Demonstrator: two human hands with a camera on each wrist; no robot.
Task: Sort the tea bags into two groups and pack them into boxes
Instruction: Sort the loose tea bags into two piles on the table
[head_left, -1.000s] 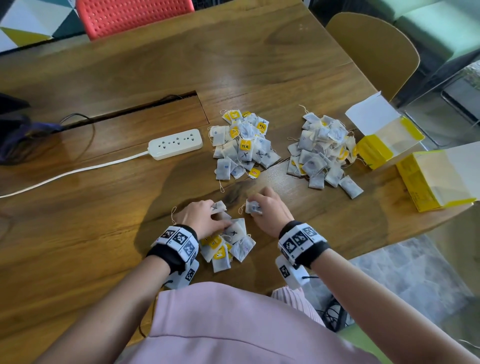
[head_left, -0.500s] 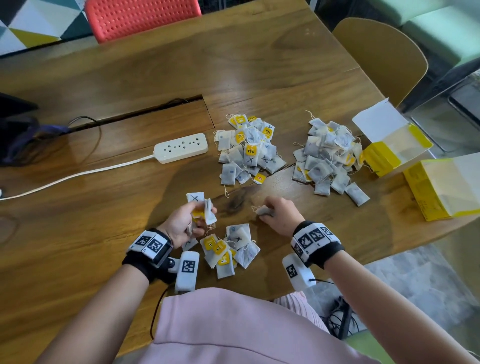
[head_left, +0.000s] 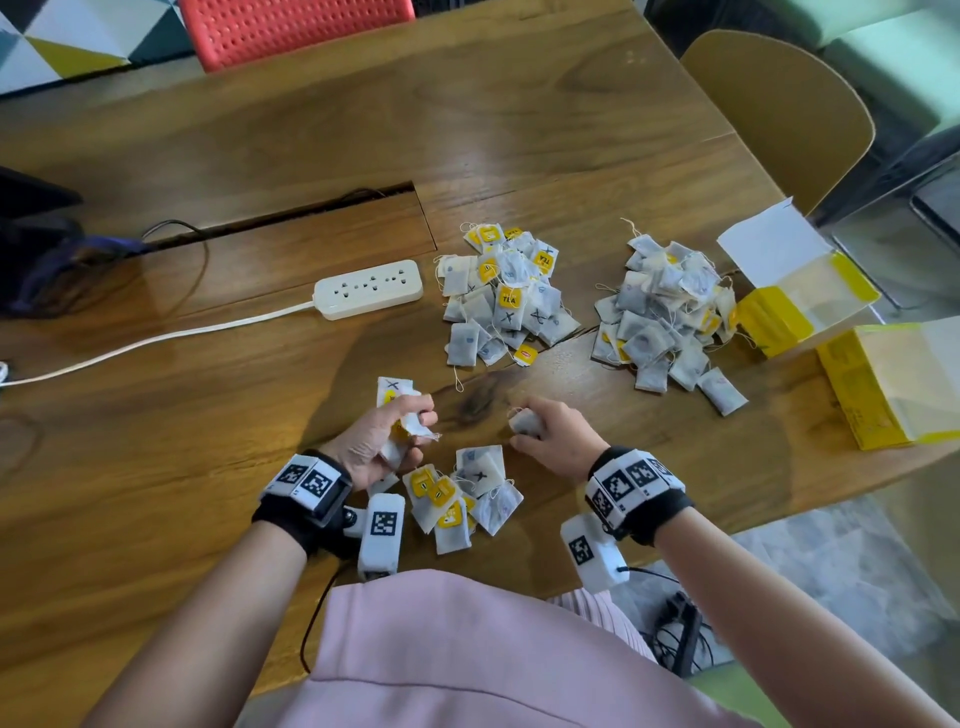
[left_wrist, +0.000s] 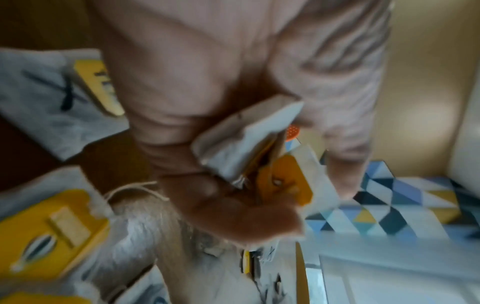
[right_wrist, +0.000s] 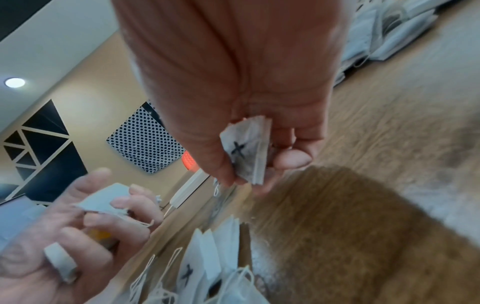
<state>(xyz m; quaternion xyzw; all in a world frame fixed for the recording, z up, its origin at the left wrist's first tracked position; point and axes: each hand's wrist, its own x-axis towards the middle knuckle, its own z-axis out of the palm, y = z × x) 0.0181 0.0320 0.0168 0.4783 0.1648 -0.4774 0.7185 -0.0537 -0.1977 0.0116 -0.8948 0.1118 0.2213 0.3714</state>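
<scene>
Head view: three tea-bag heaps on table (head_left: 571, 130): near heap (head_left: 462, 499) between wrists, middle heap (head_left: 506, 296), right heap (head_left: 667, 317); two yellow boxes (head_left: 795, 291) at right edge. Left hand (head_left: 382, 441) raised, fingers curled round several bags (head_left: 397, 402).
Left wrist view: blurred; bags (left_wrist: 249, 142) clamped in palm.
Right wrist view: right hand (right_wrist: 246, 82) pinches X-marked bag (right_wrist: 246, 150) between thumb and fingers, above table.

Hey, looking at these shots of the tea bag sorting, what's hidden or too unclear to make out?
- Number of tea bags in the left hand: head view, fingers cover the bundle; left wrist view is blurred.
- Marks on most bags in the right pile: head view, too small.
- Inside of the open box: head view, washed out by glare.
- Second box: cut off by the right edge.
- Bag count in the right hand: right wrist view, stack seen edge-on.
</scene>
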